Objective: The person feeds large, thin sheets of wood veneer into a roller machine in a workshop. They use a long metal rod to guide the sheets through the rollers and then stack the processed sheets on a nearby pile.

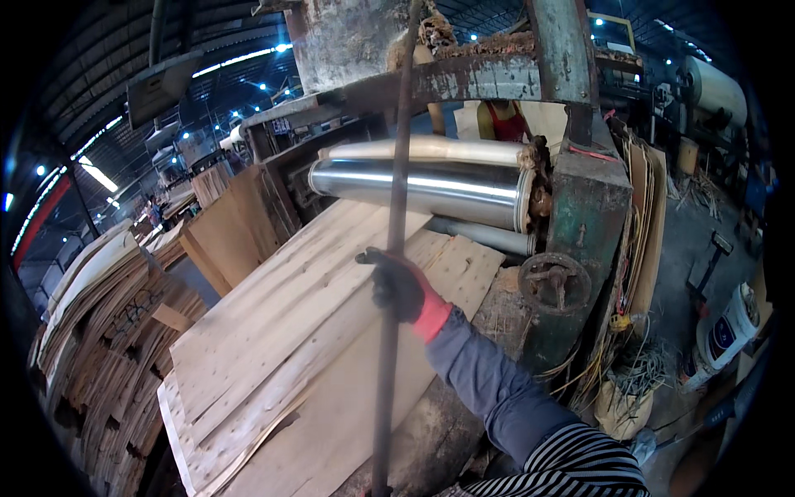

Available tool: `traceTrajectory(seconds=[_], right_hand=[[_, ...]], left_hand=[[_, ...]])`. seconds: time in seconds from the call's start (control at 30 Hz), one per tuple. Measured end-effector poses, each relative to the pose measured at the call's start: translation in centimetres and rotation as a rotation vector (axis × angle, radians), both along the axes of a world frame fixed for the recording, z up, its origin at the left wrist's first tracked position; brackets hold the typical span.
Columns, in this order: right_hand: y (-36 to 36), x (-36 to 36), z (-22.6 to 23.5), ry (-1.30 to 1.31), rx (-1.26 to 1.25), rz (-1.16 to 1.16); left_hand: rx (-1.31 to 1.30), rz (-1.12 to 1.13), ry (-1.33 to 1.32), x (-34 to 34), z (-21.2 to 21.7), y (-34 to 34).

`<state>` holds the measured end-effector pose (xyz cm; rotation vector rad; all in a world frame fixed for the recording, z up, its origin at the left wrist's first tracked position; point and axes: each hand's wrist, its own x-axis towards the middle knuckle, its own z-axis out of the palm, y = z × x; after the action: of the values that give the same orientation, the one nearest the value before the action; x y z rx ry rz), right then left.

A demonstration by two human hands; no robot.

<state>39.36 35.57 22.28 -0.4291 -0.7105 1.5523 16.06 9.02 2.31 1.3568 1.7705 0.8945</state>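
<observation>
Remotely, I look into a woodworking factory: wood sheets (265, 319) near, steel roller (464, 197) beyond, sheet stacks (108, 364) left, lamp-lit roof (91, 58).

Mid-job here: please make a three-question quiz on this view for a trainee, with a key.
1. True or false: the right hand grips the pole.
2. Where in the picture is the handwheel? A) left of the shiny roller; B) lower right of the roller; C) directly above the roller.
3. Fill in: the glove cuff is ____ in colour.

Key: 1 true; 2 B; 3 red.
</observation>
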Motion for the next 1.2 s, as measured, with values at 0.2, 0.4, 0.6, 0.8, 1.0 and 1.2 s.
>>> traceTrajectory(seconds=[0.2,0.4,0.6,0.8,1.0,1.2], right_hand=[[2.7,4.7,3.1,0.236,0.454,0.247],[5.6,7.4,9.4,-0.034,0.419,-0.294],[6.4,6.9,9.0,-0.133,0.138,-0.637],[9.0,6.2,7.0,-0.054,0.186,-0.506],[11.8,5.0,7.3,0.086,0.247,-0.430],[13.2,3.9,6.5,0.130,0.339,-0.313]], left_hand=[[-0.197,-0.678,-0.961,-2.3,-2.3,6.1],[-0.125,-0.576,-0.554,-0.6,9.5,9.7],[0.182,-0.384,-0.140,0.0,2.1,10.3],[0.273,-0.334,0.056,-1.5,1.5,12.4],[0.762,-0.267,0.434,-2.2,8.4,14.3],[0.842,-0.150,0.408,-2.5,6.8,15.5]])
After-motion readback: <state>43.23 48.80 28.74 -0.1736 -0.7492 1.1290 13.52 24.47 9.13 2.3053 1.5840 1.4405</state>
